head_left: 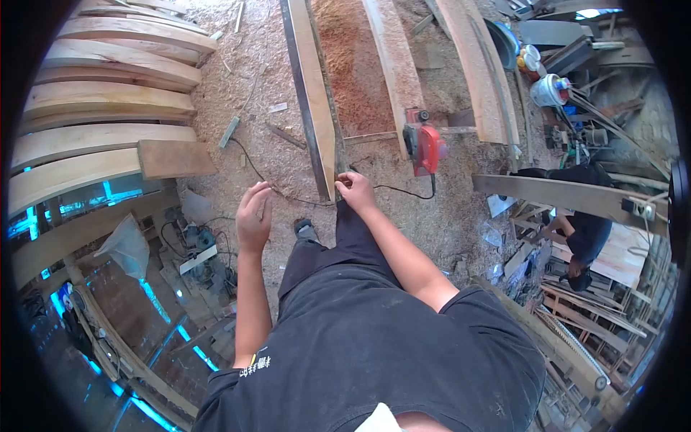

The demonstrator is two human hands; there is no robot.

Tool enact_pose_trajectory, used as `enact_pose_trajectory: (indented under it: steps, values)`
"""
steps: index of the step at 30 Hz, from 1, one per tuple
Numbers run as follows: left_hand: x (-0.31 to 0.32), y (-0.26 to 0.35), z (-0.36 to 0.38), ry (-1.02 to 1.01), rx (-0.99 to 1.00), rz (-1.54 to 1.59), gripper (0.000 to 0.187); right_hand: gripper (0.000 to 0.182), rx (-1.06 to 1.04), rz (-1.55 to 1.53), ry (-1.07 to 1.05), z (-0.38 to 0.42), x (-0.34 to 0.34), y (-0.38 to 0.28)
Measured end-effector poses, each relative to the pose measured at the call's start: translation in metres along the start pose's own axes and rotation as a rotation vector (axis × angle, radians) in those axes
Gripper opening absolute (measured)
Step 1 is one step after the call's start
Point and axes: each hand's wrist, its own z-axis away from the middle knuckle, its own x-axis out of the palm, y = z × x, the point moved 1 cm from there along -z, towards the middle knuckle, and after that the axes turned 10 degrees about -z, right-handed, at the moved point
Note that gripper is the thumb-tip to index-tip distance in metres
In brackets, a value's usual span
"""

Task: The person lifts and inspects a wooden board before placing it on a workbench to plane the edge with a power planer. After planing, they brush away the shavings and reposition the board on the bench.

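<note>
A long wooden plank (314,93) with a dark edge runs away from me, its near end in front of my legs. My right hand (355,191) is at that near end, with finger and thumb closed on the plank's right edge. Left of the plank end, my left hand (254,216) is raised in the air, fingers loosely bent and apart from the thumb, holding nothing. A red electric planer (430,147) rests to the right, near the end of another board (394,57). Its black cord (403,190) trails behind my right hand.
Thick curved boards (108,97) are stacked at the left. Sawdust and offcuts cover the floor (237,165). Another wide board (471,72) lies farther right, near a white bucket (548,91). A person in dark clothes (586,230) is at the right, beside a long beam (554,191).
</note>
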Motion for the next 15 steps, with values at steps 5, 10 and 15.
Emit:
enact_pose_trajectory:
  steps: [5,10,15]
  values:
    - [0.032,-0.011,-0.013,-0.012,-0.074,-0.001,0.018,0.019,-0.096,0.172,0.120,-0.031,0.019,0.035]
    - [0.036,-0.020,0.003,-0.051,-0.102,0.002,0.019,0.017,-0.136,0.150,0.216,-0.022,0.032,0.047]
    - [0.028,-0.020,0.005,-0.027,-0.091,0.008,0.018,0.013,-0.176,0.277,0.237,-0.024,0.033,0.048]
